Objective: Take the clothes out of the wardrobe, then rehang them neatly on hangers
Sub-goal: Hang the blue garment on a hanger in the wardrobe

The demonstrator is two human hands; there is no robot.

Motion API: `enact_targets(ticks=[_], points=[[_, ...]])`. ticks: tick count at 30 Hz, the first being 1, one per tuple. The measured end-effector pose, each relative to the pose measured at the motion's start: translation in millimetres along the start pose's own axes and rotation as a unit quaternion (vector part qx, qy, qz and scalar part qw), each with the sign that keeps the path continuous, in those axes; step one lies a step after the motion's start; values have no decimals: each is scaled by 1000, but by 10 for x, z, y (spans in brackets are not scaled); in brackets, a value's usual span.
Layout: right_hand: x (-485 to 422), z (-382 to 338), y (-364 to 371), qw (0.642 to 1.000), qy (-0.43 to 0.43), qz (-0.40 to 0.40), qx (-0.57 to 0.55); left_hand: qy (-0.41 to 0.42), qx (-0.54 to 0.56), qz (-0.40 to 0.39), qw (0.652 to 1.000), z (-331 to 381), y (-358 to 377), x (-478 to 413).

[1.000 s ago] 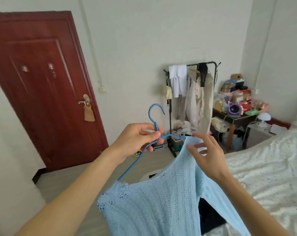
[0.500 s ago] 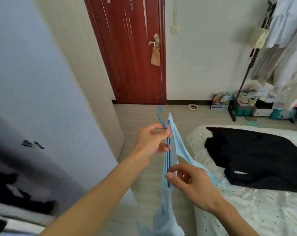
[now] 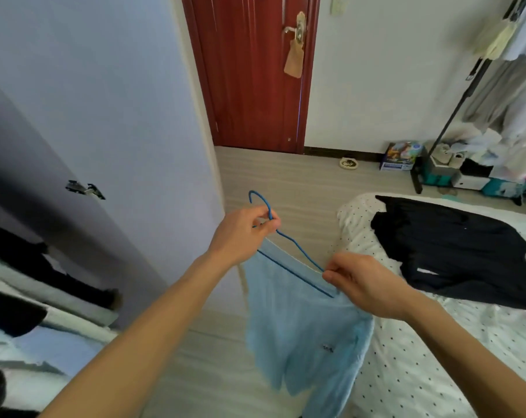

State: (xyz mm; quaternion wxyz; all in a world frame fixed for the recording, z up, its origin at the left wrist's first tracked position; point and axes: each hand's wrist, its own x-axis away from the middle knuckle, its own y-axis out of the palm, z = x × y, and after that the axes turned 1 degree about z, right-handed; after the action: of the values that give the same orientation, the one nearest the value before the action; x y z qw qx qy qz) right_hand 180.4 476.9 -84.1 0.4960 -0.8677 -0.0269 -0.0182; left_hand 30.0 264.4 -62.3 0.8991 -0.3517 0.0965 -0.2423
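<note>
Centre of frame: left hand [image 3: 243,230] pinches the neck of a blue hanger [image 3: 301,251] just below its hook, fingers curled round the wire. Right hand [image 3: 364,285], lower and to the right, pinches the hanger's far shoulder end together with the fabric edge. A light blue top [image 3: 298,327] hangs from the hanger, draped down over the floor [image 3: 286,176] toward the bottom of the frame, beside the bed [image 3: 421,357]. A black garment [image 3: 454,251] lies flat on the bed at right. Pale wardrobe door [image 3: 105,116] fills the left side. Red door [image 3: 255,70] at top centre, clothes rack [image 3: 454,110] in the upper right
</note>
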Motion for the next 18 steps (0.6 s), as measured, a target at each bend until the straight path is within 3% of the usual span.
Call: enact_targets(ticks=[5,9,14,18], points=[[-317,-94,112,999,-4,46,7,-29,-9,72,997,-362,-221,254],[-522,-264,274,999,-18,21,18,-69,-10,140,988,-627,-346,408],[-873,-529,581,990,-140,20,5,-127,-82,190,970,-756,-547,626],[-1202,-812,734,982,-188,-21,-14,-169,-111,208,957,-752,-670,662]])
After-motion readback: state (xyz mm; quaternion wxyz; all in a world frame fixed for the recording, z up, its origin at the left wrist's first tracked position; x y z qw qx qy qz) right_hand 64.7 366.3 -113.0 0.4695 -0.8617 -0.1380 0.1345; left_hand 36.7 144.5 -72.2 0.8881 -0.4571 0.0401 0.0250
